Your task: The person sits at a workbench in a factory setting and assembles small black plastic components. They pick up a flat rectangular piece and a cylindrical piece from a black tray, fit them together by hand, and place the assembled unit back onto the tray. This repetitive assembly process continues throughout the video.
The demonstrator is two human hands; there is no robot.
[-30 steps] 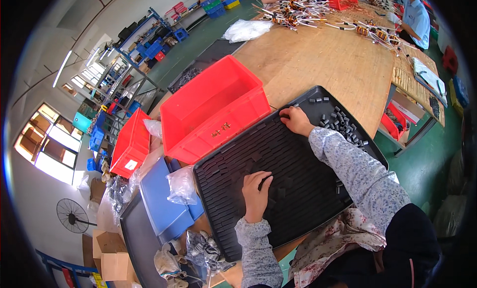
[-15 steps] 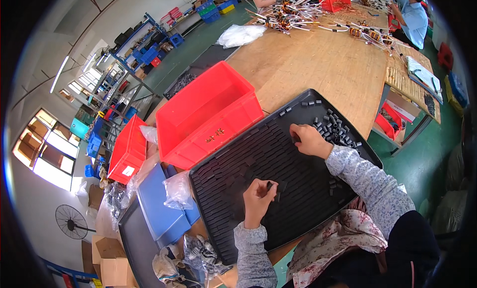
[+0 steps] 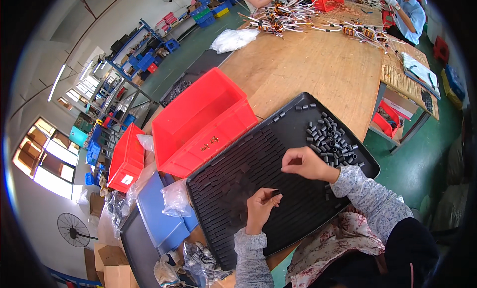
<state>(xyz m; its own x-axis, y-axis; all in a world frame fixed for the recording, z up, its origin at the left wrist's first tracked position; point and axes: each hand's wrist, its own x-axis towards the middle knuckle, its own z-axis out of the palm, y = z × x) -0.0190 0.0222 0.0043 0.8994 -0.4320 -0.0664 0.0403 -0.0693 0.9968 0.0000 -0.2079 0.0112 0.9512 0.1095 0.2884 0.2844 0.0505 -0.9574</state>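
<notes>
A large black tray (image 3: 370, 154) lies before me, with close rows of small black pieces (image 3: 238, 161) covering much of it. My left hand (image 3: 259, 211) is over the near middle of the tray, thumb and fingers closed on a small black tube (image 3: 275, 192). To its right and a little farther off, my right hand (image 3: 308, 164) is curled in a pinch above the rows. Whatever may be between those fingertips is not visible. Beyond the right hand, a heap of loose short black tubes (image 3: 332, 139) lies on the tray's right part.
A red bin (image 3: 203, 141) stands against the tray's far left edge. Left of the tray are a blue plastic lid (image 3: 156, 208), a clear bag (image 3: 176, 198) and a second red bin (image 3: 126, 161). Wired coils (image 3: 278, 17) cover the far wooden table (image 3: 308, 64), where two people sit.
My right hand has come nearer and closer to my left hand, uncovering more loose tubes. The left hand has turned slightly and lifted its black tube. The whole view has shifted slightly.
</notes>
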